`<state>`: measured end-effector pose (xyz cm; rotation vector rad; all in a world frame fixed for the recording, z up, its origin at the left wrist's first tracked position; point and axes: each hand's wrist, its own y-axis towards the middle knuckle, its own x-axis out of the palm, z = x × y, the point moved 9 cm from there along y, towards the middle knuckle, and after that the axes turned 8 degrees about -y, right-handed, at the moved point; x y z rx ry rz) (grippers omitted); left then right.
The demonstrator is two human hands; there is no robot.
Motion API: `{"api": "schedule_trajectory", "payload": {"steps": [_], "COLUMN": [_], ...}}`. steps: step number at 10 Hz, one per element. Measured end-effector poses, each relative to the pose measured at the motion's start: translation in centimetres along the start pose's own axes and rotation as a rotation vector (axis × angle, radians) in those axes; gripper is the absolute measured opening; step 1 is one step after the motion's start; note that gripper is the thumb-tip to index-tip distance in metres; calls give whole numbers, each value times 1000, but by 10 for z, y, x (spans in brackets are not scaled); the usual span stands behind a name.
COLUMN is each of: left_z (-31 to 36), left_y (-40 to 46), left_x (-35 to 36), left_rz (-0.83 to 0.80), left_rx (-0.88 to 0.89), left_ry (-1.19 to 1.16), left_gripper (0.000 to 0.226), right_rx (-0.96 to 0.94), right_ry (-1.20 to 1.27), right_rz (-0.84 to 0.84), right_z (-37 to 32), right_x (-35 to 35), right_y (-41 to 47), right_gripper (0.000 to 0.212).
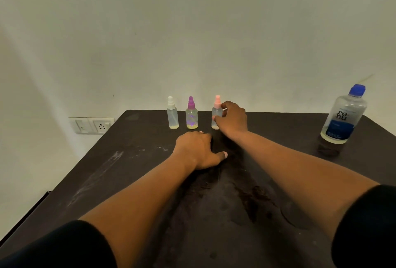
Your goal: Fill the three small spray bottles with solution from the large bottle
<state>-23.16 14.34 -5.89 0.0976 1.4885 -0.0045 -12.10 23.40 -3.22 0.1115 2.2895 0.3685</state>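
Observation:
Three small clear spray bottles stand in a row near the far edge of the dark table [128,182]. The white-capped bottle [172,115] is on the left, the purple-capped bottle [191,115] in the middle, the pink-capped bottle [216,111] on the right. My right hand [232,118] grips the pink-capped bottle, fingers curled round its body and neck. My left hand [198,151] rests on the table just in front of the row, fingers curled under and holding nothing. The large clear bottle [342,115] with a blue cap and blue label stands far right, capped.
A plain wall rises right behind the table's far edge. A wall socket and switch plate [92,125] sits low on the wall at the left. The table top carries pale scuff marks at the left and damp-looking patches in the middle.

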Motion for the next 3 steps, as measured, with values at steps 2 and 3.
{"api": "schedule_trajectory", "payload": {"steps": [2,3], "left_z": [-1,-2], "left_y": [1,4], "left_x": [1,1], "left_rz": [4,-47], "left_rx": [11,-15], "left_ry": [38,14], "left_gripper": [76,75], "right_rx": [-11,5], "right_ry": [-31,-69], "right_rz": [-16,-69], "right_z": [-4,-2], "right_x": [7,15], "right_y": [2,3], "right_gripper": [30,29]}}
